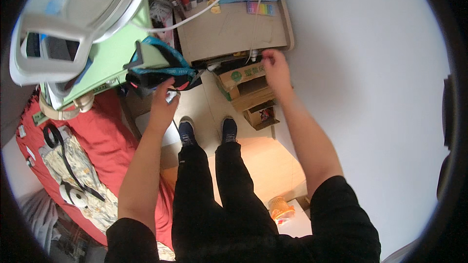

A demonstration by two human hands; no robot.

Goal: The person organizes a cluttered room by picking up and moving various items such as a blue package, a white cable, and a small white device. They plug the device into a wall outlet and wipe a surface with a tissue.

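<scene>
My left hand (164,104) is beside a black bag with teal straps (161,71) that hangs at the edge of the green table. A small pale, shiny item (170,96) shows between its thumb and fingers; its kind is unclear. My right hand (276,71) has curled fingers near the front edge of the beige desk (234,31), just right of a white plug (254,55) on a thin cable. Whether it holds anything cannot be told. Below the desk edge is an open cardboard box (237,80) with green print.
A green table (106,56) carries a white fan-like appliance (98,3); headphones (60,111) hang off its edge. A smaller carton (261,117) lies on the floor beyond my shoes. Left is a bed with red cloth (109,124); right, a pale wall (365,80). An orange basket (280,206) stands low right.
</scene>
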